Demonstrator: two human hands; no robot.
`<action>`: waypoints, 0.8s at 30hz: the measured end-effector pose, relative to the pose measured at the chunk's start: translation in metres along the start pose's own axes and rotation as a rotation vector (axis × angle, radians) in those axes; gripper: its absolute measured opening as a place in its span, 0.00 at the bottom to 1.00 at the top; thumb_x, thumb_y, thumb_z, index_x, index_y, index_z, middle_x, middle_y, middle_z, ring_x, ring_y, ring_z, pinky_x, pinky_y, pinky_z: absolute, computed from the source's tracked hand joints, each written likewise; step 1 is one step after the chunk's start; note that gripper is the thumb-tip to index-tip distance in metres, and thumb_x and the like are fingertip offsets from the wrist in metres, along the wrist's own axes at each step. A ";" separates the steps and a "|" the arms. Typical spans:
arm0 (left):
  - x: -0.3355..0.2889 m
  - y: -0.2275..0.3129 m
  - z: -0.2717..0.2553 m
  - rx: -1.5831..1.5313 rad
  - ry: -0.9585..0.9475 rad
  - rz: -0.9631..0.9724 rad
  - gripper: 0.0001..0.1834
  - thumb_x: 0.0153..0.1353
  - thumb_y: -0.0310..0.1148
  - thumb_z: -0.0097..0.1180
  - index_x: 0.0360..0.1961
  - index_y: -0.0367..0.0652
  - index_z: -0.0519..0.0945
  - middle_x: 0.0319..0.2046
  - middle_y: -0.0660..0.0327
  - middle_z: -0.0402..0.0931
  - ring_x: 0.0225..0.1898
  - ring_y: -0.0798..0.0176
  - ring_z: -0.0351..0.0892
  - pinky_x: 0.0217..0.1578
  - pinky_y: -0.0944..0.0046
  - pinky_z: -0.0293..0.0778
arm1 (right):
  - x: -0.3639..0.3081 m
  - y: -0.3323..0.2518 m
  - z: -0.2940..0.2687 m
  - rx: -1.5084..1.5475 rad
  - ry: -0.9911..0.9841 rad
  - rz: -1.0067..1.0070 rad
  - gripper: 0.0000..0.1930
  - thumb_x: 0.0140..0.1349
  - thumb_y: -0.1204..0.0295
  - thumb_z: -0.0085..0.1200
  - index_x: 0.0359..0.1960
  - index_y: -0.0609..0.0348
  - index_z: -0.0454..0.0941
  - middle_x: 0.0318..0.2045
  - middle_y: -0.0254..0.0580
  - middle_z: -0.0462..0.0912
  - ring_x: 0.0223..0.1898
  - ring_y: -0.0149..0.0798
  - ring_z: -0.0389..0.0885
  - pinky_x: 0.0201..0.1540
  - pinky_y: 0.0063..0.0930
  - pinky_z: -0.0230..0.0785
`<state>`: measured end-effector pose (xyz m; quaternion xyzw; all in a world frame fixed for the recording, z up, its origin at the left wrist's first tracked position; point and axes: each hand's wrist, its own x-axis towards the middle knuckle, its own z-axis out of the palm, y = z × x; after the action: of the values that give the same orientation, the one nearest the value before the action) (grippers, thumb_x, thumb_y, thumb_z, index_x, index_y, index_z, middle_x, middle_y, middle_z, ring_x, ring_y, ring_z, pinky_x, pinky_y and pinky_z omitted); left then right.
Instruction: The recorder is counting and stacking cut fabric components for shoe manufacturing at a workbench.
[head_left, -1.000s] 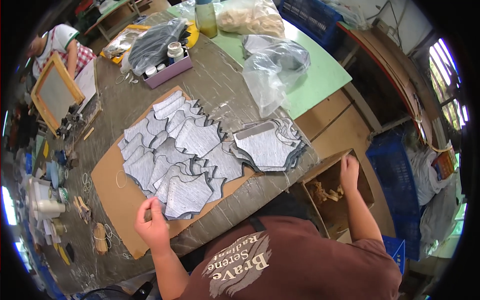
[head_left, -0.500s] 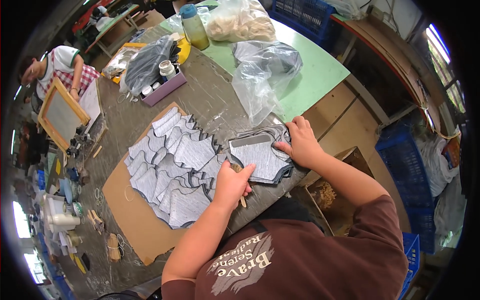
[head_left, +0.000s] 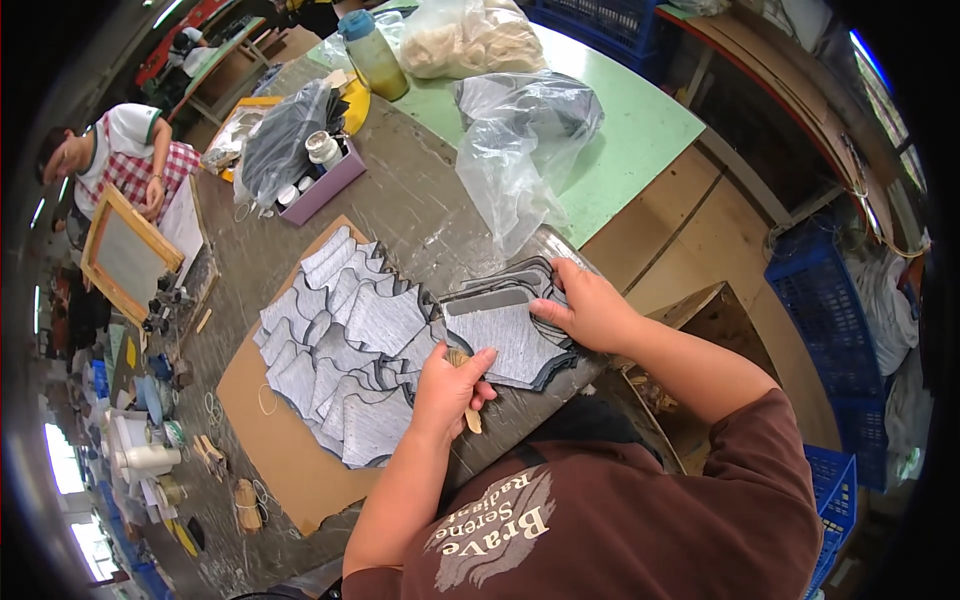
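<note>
My right hand (head_left: 590,305) grips the far right corner of a stack of grey fabric cut pieces (head_left: 505,340), thumb on top. The pieces are dark-edged, with a smooth darker grey strip on the top one. My left hand (head_left: 450,390), closed around a wooden stick (head_left: 473,420), is beside the stack's near left edge. A rounded tan end (head_left: 457,357) shows above that fist; whether it belongs to the stick is unclear. To the left, many similar grey pieces (head_left: 375,320) lie fanned in overlapping rows on a brown cardboard sheet (head_left: 250,400).
A purple box (head_left: 325,185) of jars stands farther back on the dark table. Plastic bags (head_left: 520,150) and a bottle (head_left: 375,60) rest on the green tabletop. At far left another person (head_left: 140,150) works by a wooden-framed screen (head_left: 130,255). Blue crates (head_left: 825,310) stand at right.
The stack has shifted slightly left, toward the fanned pieces, with my right hand on it. My left thumb has drawn back from the stack's top to its near left edge.
</note>
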<state>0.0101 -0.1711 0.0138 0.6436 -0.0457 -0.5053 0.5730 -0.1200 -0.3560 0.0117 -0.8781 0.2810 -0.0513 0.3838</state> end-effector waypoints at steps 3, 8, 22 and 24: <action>0.000 -0.005 -0.003 -0.010 -0.026 0.006 0.21 0.54 0.29 0.63 0.43 0.36 0.65 0.23 0.61 0.71 0.13 0.69 0.71 0.09 0.73 0.61 | 0.006 0.009 0.004 0.581 0.001 0.201 0.40 0.53 0.51 0.60 0.53 0.77 0.62 0.35 0.56 0.79 0.39 0.48 0.79 0.43 0.37 0.71; -0.009 -0.006 0.003 0.006 -0.025 0.094 0.18 0.56 0.28 0.61 0.44 0.38 0.67 0.23 0.62 0.74 0.14 0.71 0.73 0.10 0.74 0.62 | -0.012 -0.011 0.003 0.307 -0.187 0.012 0.48 0.35 0.50 0.73 0.50 0.77 0.65 0.36 0.57 0.79 0.40 0.49 0.79 0.44 0.34 0.70; -0.009 0.014 -0.009 0.502 -0.049 0.604 0.60 0.29 0.31 0.78 0.65 0.38 0.56 0.63 0.54 0.59 0.57 0.64 0.67 0.50 0.69 0.69 | -0.021 -0.052 -0.034 -0.598 -0.131 -0.297 0.32 0.36 0.69 0.65 0.49 0.58 0.70 0.38 0.41 0.78 0.43 0.44 0.77 0.44 0.36 0.67; 0.004 0.009 -0.008 0.729 -0.051 0.766 0.60 0.29 0.35 0.78 0.65 0.38 0.57 0.64 0.51 0.58 0.63 0.57 0.61 0.60 0.63 0.59 | -0.023 -0.056 -0.035 -0.716 -0.094 -0.320 0.32 0.33 0.67 0.66 0.47 0.57 0.71 0.37 0.39 0.78 0.41 0.42 0.77 0.43 0.35 0.67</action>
<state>0.0227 -0.1712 0.0175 0.7257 -0.4642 -0.2266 0.4544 -0.1246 -0.3357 0.0783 -0.9905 0.1230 0.0311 0.0528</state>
